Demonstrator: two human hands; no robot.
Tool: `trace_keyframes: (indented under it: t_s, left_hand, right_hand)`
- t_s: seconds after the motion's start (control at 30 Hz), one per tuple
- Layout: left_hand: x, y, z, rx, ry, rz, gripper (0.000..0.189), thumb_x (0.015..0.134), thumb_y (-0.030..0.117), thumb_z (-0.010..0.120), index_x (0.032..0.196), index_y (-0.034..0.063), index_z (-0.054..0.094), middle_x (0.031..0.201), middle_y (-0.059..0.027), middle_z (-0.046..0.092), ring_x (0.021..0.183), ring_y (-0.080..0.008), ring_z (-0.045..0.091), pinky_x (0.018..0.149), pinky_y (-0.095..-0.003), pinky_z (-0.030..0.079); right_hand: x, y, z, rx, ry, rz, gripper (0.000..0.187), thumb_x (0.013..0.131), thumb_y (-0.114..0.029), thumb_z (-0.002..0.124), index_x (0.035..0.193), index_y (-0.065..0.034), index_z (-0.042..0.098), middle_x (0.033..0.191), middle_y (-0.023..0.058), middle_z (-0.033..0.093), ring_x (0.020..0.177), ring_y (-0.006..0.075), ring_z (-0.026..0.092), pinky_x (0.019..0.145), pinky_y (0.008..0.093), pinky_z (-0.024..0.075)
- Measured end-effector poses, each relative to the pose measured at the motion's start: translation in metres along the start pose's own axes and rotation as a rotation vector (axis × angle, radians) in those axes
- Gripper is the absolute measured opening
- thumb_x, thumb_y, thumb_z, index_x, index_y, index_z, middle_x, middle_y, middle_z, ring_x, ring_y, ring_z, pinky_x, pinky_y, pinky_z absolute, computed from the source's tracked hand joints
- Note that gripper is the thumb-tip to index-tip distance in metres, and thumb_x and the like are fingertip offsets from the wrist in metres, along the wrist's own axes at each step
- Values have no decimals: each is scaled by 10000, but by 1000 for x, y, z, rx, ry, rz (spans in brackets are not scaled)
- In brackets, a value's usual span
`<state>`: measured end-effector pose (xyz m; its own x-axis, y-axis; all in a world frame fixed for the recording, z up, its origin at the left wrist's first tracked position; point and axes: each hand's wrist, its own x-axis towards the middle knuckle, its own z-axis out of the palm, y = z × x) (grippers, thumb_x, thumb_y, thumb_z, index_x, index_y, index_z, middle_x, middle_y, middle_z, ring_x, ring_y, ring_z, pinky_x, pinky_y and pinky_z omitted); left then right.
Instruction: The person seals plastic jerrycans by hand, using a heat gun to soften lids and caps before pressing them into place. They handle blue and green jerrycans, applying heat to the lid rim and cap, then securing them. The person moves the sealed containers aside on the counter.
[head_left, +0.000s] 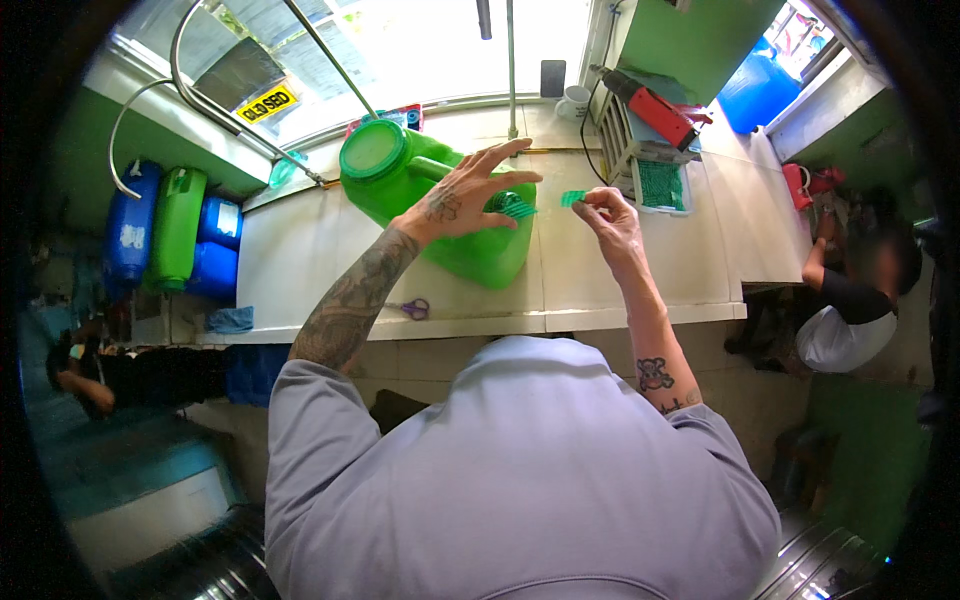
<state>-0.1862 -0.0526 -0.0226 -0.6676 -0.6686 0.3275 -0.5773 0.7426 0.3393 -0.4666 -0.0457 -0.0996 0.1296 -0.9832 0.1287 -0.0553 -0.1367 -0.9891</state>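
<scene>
A large green plastic jug (480, 259) with a wide round screw lid (373, 150) lies tilted on the counter before me. My left hand (469, 191) is over its upper side, fingers spread, near the handle. Between that thumb and the fingers shows a green patterned plastic film (512, 205) at the jug's smaller opening; whether the thumb touches it I cannot tell. My right hand (613, 217), to the right of the jug, pinches a small piece of green printed film (573, 198) between thumb and fingertips.
A white tray of green film pieces (660, 186) stands right, below a red heat gun (654, 112) lying on a plastic rack (616, 139). Purple-handled scissors (415, 308) lie near the front edge. A white mug (573, 103) stands behind. One person (855, 300) crouches at right; another is at left.
</scene>
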Motion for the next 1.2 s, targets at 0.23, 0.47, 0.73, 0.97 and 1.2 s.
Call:
trace_keyframes:
  t_s: [0.23,0.47,0.73,0.97,1.2]
  left_hand:
    - [0,5,2,-49,-25,-7,926,776,188,845,1581,268,394,1661,-92,284,1523,-331,312,1247,-505,309]
    - [6,4,0,-139,-68,-133,1084,776,187,853,1650,205,212,1637,-139,342,1512,-352,333,1251,-504,293]
    - [2,0,-3,-34,-55,21,776,802,257,840,1505,185,519,1538,-104,512,1464,-288,430,1236,-472,323]
    - [2,-9,-5,-61,-160,-39,479,827,307,836,1265,158,710,1394,-87,634,1401,-298,492,1214,-468,351]
    - [11,-15,-10,-114,-226,6,472,819,327,848,1219,112,718,1368,-76,630,1431,-307,452,1217,-482,335]
  right_hand:
    - [-19,-24,-5,249,-149,86,141,957,-37,729,944,-39,589,1049,14,658,936,69,573,877,233,470]
    - [-24,-60,34,-212,-329,-79,208,961,-197,708,1025,-29,602,992,62,694,863,134,591,820,304,507]
    - [3,-34,40,57,-278,92,236,978,-234,704,1056,-20,642,956,34,676,873,107,599,804,300,503]
    - [2,-31,20,-97,-189,108,208,981,-223,705,1027,-30,642,930,-5,650,868,70,560,788,258,454]
    - [1,-37,36,-296,-85,92,338,951,-300,718,1083,10,691,986,114,734,955,184,682,869,356,532]
